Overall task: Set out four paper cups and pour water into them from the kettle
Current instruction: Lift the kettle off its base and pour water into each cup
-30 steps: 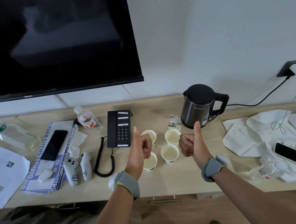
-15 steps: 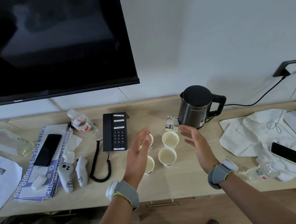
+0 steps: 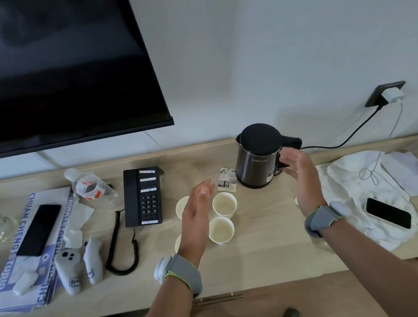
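Paper cups stand grouped on the wooden counter (image 3: 262, 245): a back right cup (image 3: 224, 204), a front right cup (image 3: 221, 229), a back left cup (image 3: 182, 207) and a front left cup (image 3: 178, 243), both left ones partly hidden by my left hand (image 3: 195, 210). That hand hovers open above them, palm facing right. The dark kettle (image 3: 257, 157) stands behind the cups, lid shut, handle to the right. My right hand (image 3: 302, 175) is open, fingers spread, right beside the kettle's handle, holding nothing.
A black desk phone (image 3: 142, 196) with coiled cord lies left of the cups. Further left are a plastic bottle (image 3: 88, 186), a smartphone on booklets (image 3: 39, 229) and white controllers (image 3: 69, 270). White cloth with another phone (image 3: 388, 213) lies right. The kettle's cord runs to a wall socket (image 3: 385, 94).
Both hands went from thumbs-up fists to open palms. My right hand moved up and right to the kettle's handle; my left stayed above the cups.
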`<action>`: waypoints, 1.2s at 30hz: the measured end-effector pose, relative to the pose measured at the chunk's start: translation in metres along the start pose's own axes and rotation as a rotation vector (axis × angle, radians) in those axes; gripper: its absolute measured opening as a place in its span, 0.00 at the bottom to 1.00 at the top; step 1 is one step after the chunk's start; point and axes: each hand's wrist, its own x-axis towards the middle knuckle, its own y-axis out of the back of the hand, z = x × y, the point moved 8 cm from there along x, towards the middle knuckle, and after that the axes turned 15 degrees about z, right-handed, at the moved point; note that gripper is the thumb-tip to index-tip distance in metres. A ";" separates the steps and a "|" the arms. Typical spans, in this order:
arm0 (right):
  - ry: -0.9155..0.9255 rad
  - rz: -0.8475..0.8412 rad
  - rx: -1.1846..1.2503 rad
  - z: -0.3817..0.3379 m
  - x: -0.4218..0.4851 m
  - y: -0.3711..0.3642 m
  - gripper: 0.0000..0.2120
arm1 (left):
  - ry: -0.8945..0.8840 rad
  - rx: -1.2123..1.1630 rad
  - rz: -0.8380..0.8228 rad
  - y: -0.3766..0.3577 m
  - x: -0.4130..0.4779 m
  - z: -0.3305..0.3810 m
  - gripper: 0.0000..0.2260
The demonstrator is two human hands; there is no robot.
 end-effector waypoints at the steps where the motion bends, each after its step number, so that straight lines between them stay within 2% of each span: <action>1: 0.026 0.020 -0.012 -0.005 0.010 0.004 0.21 | 0.005 0.002 -0.006 -0.004 0.001 0.000 0.26; 5: 0.076 0.085 -0.044 -0.014 0.041 0.016 0.20 | 0.055 -0.030 -0.037 -0.023 0.009 0.002 0.26; 10: -0.001 0.094 -0.107 0.002 0.068 0.021 0.20 | 0.138 -0.044 -0.076 -0.057 0.023 0.010 0.23; 14: -0.040 0.094 -0.199 0.015 0.079 0.021 0.29 | 0.208 -0.038 -0.121 -0.086 0.036 0.016 0.30; 17: -0.080 0.050 -0.212 0.021 0.086 0.016 0.29 | 0.236 -0.040 -0.146 -0.107 0.050 0.015 0.30; 19: -0.079 0.017 -0.252 0.022 0.088 0.013 0.32 | 0.207 -0.018 -0.141 -0.116 0.058 0.015 0.26; 21: -0.069 0.018 -0.270 0.024 0.089 0.014 0.33 | 0.154 0.024 -0.131 -0.123 0.066 0.015 0.13; 22: -0.072 0.032 -0.261 0.027 0.089 0.016 0.32 | 0.135 0.030 -0.151 -0.128 0.069 0.016 0.12; 26: -0.114 0.068 -0.207 0.041 0.084 0.020 0.28 | 0.206 0.002 -0.122 -0.138 0.077 0.011 0.13; 29: -0.207 0.072 -0.085 0.052 0.082 0.020 0.32 | 0.269 -0.058 -0.110 -0.145 0.078 0.009 0.16; 32: -0.286 0.050 -0.029 0.058 0.084 0.018 0.31 | 0.306 -0.100 -0.105 -0.150 0.079 0.007 0.16; 36: -0.305 -0.020 -0.120 0.068 0.085 0.012 0.37 | 0.291 -0.105 -0.140 -0.153 0.086 0.001 0.25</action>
